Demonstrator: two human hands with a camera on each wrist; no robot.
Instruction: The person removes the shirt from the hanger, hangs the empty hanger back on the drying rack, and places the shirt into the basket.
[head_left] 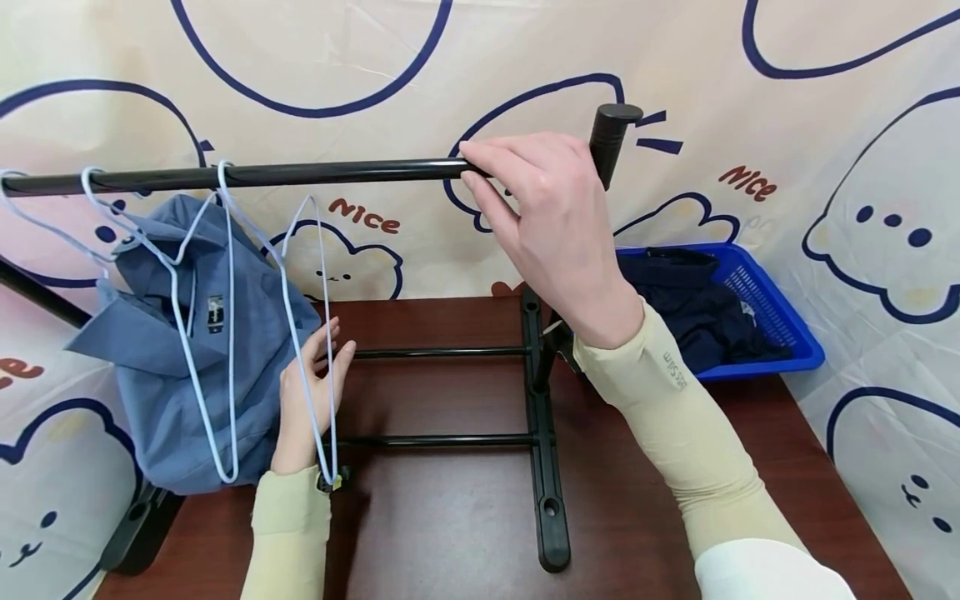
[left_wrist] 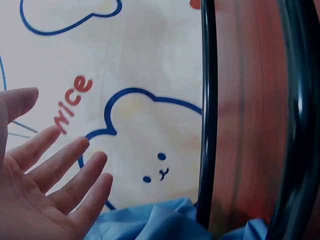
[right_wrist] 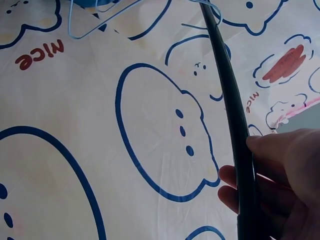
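Note:
My right hand [head_left: 551, 225] holds the black top rail [head_left: 337, 172] of a garment rack near its right end. In the right wrist view, fingers curl behind the rail [right_wrist: 230, 95], with the thumb on the near side. Pale blue wire hangers [head_left: 287, 292] hook over the rail's left part. A blue collared garment [head_left: 198, 408] hangs among them, its neck label showing. My left hand [head_left: 303, 408] is just right of the garment, behind the rightmost hanger's wires. The left wrist view shows that hand [left_wrist: 55, 195] with fingers spread and nothing held.
A blue basket [head_left: 806, 354] with dark folded clothing [head_left: 682, 308] stands at the back right. The rack's black foot [head_left: 551, 500] and crossbars [head_left: 442, 440] lie low over the brown table [head_left: 450, 525]. Printed cloth hangs behind and at both sides.

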